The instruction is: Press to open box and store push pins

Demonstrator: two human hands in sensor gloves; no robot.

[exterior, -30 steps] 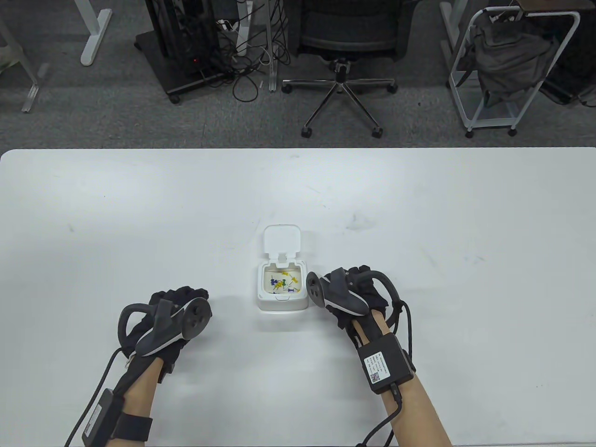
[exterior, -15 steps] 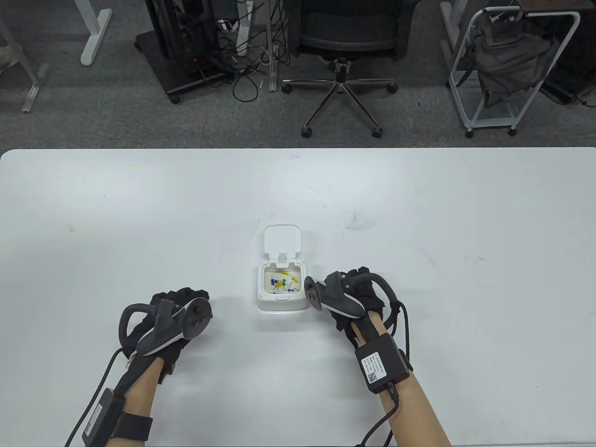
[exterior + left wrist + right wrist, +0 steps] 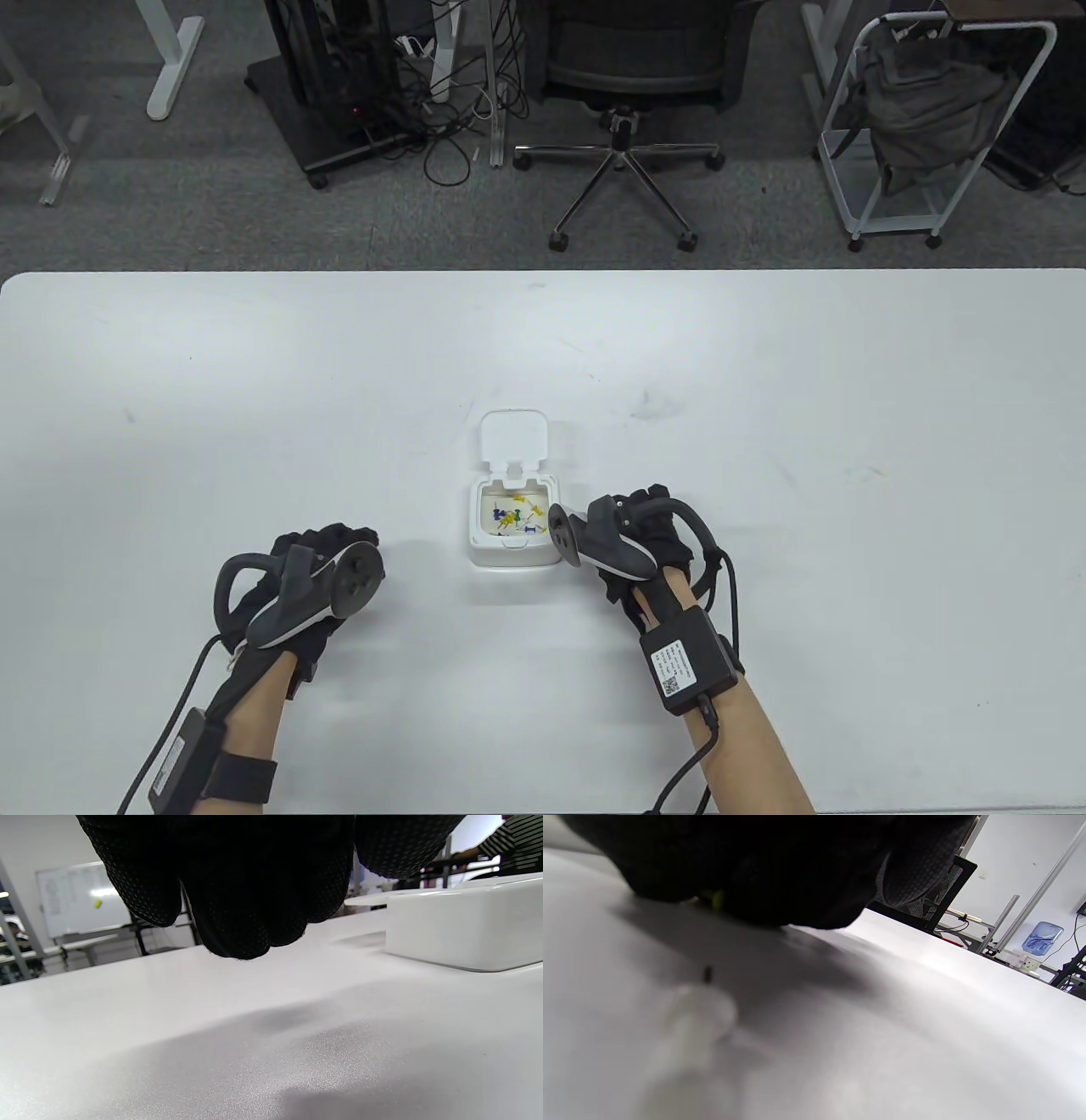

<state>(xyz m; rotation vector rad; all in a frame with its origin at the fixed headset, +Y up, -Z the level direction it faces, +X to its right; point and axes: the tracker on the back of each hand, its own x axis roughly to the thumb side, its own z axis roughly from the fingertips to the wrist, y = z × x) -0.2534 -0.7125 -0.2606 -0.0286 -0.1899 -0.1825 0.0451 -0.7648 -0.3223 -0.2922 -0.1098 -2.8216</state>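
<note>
A small square box [image 3: 514,526] of smooth white plastic with rounded corners sits near the middle of the matte white table [image 3: 764,407], its hinged lid [image 3: 513,437] flipped open toward the far side. Yellow and blue push pins [image 3: 516,518] lie jumbled inside. The right hand [image 3: 632,543], in a black knit glove, rests just right of the box; whether it grips anything I cannot tell. The left hand [image 3: 310,577] rests on the table well left, fingers [image 3: 237,899] curled, holding nothing visible.
</note>
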